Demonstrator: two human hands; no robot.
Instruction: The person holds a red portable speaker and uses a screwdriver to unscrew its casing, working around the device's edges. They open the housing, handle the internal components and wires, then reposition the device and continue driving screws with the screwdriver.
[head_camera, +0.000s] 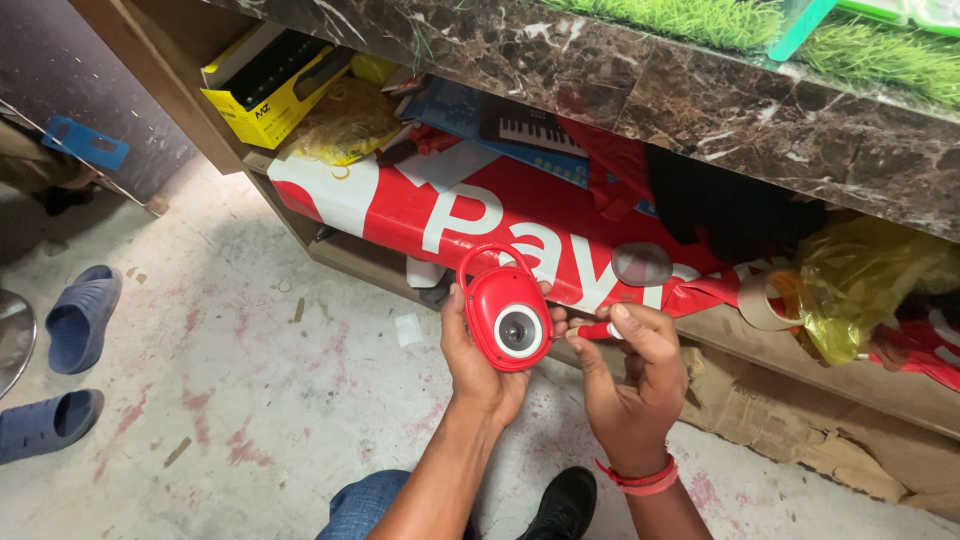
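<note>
Two hands meet at the centre of the frame. Our left hand (478, 352) is closed around a small red device (505, 315), cupping it from behind so its round lens faces up toward us. Our right hand (632, 375) pinches a small white piece (612, 329) just beside it, below the red banner (480, 215) on the shelf (350, 255).

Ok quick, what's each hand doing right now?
Left hand: closed around the red round device, lens side up.
Right hand: fingers curled, thumb and forefinger pinched beside the device; anything held is too small to tell.
</note>
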